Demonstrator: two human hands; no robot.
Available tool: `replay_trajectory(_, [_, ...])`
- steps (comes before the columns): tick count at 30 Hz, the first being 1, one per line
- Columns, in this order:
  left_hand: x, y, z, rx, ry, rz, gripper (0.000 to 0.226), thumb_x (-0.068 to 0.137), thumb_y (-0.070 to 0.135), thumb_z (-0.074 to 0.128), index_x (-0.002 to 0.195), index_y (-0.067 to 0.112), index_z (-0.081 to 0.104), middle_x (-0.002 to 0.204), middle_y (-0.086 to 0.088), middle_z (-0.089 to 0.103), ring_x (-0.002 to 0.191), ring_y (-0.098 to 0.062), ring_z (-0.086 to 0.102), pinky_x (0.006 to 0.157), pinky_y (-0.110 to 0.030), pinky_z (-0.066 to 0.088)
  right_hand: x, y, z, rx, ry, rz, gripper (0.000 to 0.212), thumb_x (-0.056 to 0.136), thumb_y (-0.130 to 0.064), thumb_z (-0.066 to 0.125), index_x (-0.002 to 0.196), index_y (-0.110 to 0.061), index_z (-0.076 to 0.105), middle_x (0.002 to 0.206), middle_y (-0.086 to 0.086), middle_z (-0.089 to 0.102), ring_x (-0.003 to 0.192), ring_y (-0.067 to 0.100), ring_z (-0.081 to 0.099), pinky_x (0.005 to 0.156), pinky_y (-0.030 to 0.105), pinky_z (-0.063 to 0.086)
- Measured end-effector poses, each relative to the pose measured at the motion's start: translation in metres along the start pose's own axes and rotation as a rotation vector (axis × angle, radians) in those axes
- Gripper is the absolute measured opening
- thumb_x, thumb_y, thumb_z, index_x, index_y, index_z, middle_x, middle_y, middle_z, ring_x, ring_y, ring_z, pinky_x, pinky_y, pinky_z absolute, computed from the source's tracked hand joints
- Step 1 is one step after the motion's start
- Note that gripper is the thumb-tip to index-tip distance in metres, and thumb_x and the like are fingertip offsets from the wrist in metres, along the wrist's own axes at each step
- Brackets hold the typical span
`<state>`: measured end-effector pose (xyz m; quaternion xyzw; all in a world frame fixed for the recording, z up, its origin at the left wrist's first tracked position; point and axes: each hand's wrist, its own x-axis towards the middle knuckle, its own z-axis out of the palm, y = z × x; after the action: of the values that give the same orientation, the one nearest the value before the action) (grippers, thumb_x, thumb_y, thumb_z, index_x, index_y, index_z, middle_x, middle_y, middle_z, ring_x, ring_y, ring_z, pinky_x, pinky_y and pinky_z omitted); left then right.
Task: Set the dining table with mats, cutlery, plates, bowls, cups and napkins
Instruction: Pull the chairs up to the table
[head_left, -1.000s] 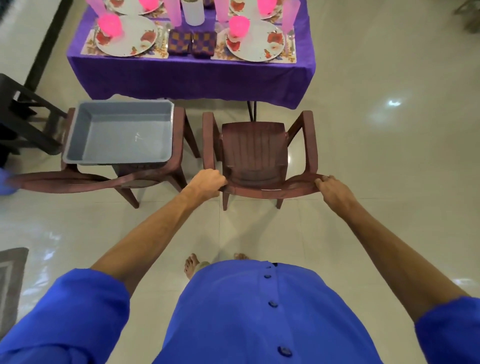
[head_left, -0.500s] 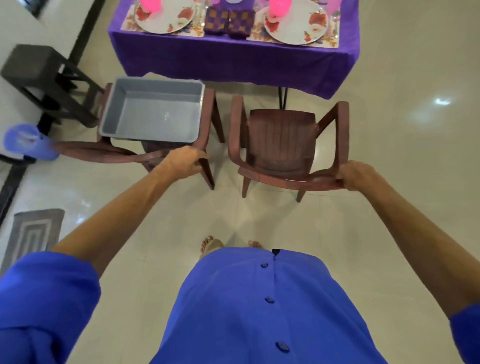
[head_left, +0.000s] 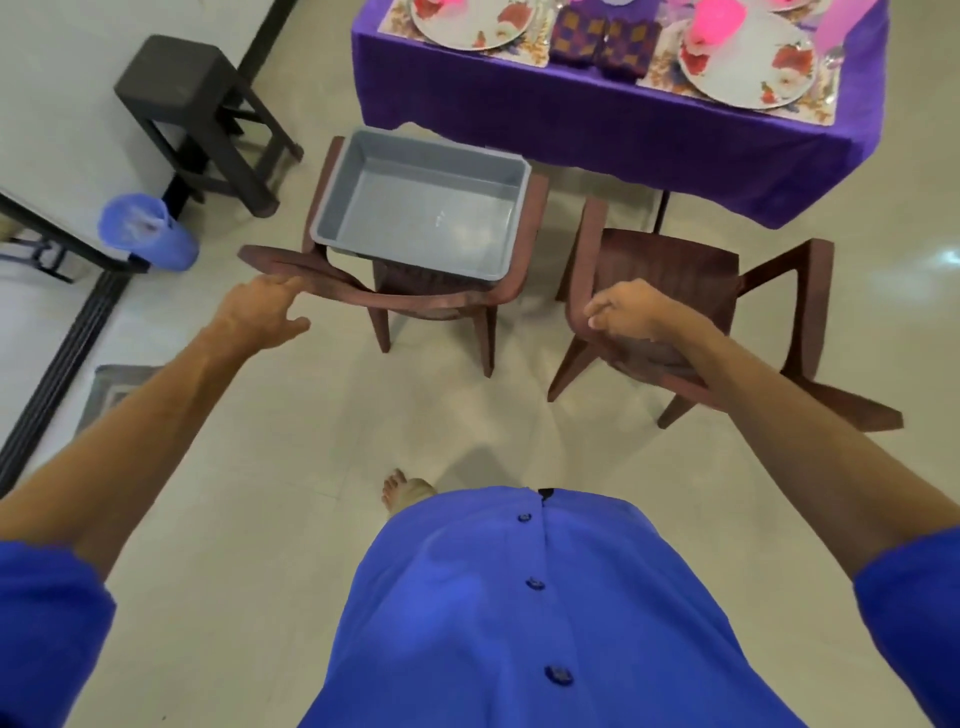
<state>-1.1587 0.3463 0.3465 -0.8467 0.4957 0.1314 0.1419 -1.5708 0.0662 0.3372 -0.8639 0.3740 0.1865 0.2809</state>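
Pale glossy floor tiles (head_left: 270, 519) catch a ceiling light's glare (head_left: 949, 255) — two brown plastic armchairs (head_left: 675, 270) face a purple-draped tabletop (head_left: 623, 135), a dark stool (head_left: 192, 88) and blue bin (head_left: 150, 234) by the white wall (head_left: 57, 104).

left plate (head_left: 467, 23) cut off by top edge

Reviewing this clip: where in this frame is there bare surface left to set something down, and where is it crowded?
Free: the grey tub on the left chair is empty; the right chair seat is bare; open floor lies in front of both chairs. Crowded: the table edge, packed with plates, mats and napkins.
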Motion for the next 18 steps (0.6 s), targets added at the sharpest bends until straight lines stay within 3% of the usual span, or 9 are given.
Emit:
replay_trajectory(2, [0.01, -0.04, 0.009, 0.054, -0.04, 0.019, 0.063, 0.092, 0.035, 0.074, 0.15, 0.024, 0.049, 0.143, -0.011, 0.06, 0.123, -0.037, 0.06, 0.097, -0.049, 0.054, 0.017, -0.048, 0.013, -0.037, 0.071, -0.031, 0.028, 0.101, -0.018, 0.058, 0.123, -0.007, 0.071, 0.125, 0.01, 0.071, 0.116, 0.032, 0.065, 0.092, 0.033, 0.046])
replay_trajectory(5, [0.024, -0.083, 0.012, 0.123, -0.081, 0.069, 0.064, 0.095, 0.035, 0.071, 0.153, 0.029, 0.046, 0.152, -0.003, 0.055, 0.13, -0.03, 0.058, 0.101, -0.045, 0.052, 0.039, -0.117, 0.033, -0.125, 0.069, -0.094, 0.054, 0.097, -0.026, 0.066, 0.148, -0.015, 0.053, 0.144, 0.012, 0.059, 0.13, 0.034, 0.057, 0.106, 0.043, 0.045])
replay_trajectory(8, [0.04, -0.123, 0.019, 0.143, -0.071, 0.133, 0.063, 0.097, 0.03, 0.067, 0.156, 0.032, 0.043, 0.157, 0.0, 0.051, 0.135, -0.028, 0.055, 0.104, -0.044, 0.05, 0.061, -0.174, 0.054, -0.217, 0.067, -0.082, 0.068, 0.094, -0.026, 0.065, 0.156, -0.021, 0.038, 0.149, 0.01, 0.051, 0.132, 0.033, 0.055, 0.102, 0.047, 0.049])
replay_trajectory(10, [0.054, -0.145, 0.022, 0.137, -0.039, 0.15, 0.066, 0.095, 0.028, 0.069, 0.155, 0.031, 0.042, 0.156, -0.002, 0.051, 0.131, -0.03, 0.057, 0.102, -0.045, 0.051, 0.077, -0.202, 0.068, -0.3, 0.083, -0.062, 0.059, 0.096, -0.017, 0.056, 0.153, -0.019, 0.041, 0.14, 0.012, 0.056, 0.123, 0.035, 0.06, 0.094, 0.049, 0.055])
replay_trajectory(13, [0.067, -0.158, 0.024, 0.093, 0.032, 0.2, 0.062, 0.091, 0.026, 0.077, 0.146, 0.028, 0.046, 0.151, -0.006, 0.054, 0.124, -0.033, 0.06, 0.099, -0.049, 0.055, 0.09, -0.225, 0.079, -0.401, 0.179, 0.011, 0.035, 0.099, -0.002, 0.045, 0.13, -0.01, 0.058, 0.114, 0.014, 0.066, 0.101, 0.035, 0.068, 0.08, 0.048, 0.058])
replay_trajectory(18, [0.092, -0.157, 0.021, 0.02, 0.054, 0.294, 0.07, 0.09, 0.002, 0.072, 0.15, 0.024, 0.043, 0.155, -0.007, 0.05, 0.124, -0.036, 0.06, 0.099, -0.048, 0.056, 0.093, -0.241, 0.082, -0.509, 0.183, 0.085, 0.025, 0.101, 0.003, 0.043, 0.112, -0.001, 0.065, 0.102, 0.017, 0.07, 0.093, 0.038, 0.071, 0.073, 0.046, 0.054])
